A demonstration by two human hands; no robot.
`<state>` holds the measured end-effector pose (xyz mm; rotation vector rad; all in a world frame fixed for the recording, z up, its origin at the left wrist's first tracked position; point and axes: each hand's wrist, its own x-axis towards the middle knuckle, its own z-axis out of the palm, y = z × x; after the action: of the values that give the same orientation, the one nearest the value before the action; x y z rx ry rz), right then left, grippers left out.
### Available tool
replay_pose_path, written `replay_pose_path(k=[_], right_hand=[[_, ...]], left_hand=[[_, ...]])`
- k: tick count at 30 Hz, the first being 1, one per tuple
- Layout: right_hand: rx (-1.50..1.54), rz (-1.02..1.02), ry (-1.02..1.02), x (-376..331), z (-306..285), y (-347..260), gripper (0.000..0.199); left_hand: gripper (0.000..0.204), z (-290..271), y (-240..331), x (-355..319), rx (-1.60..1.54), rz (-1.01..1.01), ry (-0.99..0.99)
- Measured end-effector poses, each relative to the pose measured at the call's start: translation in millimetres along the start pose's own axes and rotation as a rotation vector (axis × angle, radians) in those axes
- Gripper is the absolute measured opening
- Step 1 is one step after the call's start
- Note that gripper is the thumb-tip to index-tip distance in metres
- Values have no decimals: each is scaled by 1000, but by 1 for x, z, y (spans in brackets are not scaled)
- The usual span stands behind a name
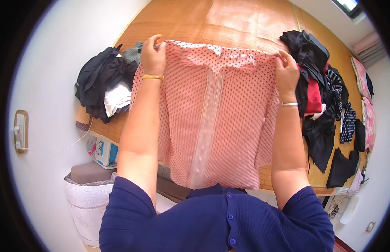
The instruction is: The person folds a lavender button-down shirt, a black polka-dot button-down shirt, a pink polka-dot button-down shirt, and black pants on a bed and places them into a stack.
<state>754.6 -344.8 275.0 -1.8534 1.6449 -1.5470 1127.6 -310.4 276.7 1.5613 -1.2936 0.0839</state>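
A pink blouse (237, 109) with dark polka dots hangs spread between my two hands, with a pale buttoned strip down its middle. My left hand (153, 56) pinches its upper left corner at the shoulder. At the opposite shoulder, my right hand (287, 72) is closed on the cloth. The collar lies along the top edge, and the lower hem drops over the near edge of the mat-covered bed, close to my body.
Dark clothes (103, 80) with a white piece lie heaped at left. Another pile (306, 50), black and red, is at right, near a folded dotted garment (348, 122). A woven mat (182, 21) covers the bed. A white hamper (83, 210) stands at lower left.
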Motion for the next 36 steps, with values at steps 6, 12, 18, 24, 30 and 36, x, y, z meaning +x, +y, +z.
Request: replay_pose_path(k=[6,12,18,24,30,36], right_hand=[[-77,-58,-352,-97,83,73,37],[-271,82,-790,-269,65,65,34],[-296,283,-811,-322,52,23,35],[-475,473,-724,-373,65,-10,37],[-614,1024,-618,-421,53,-11,34],[-761,1073,-463,-446,-3,10,23]], left_hand=[[33,66,-64,-136,-52,25,-435],[30,12,-87,-288,139,-133,-1082],[25,-26,-130,-262,184,-66,-946],[33,-64,-173,-249,223,22,-1169],[27,-84,-186,-266,300,107,-1436],[16,-95,-190,-314,93,-7,-1634]])
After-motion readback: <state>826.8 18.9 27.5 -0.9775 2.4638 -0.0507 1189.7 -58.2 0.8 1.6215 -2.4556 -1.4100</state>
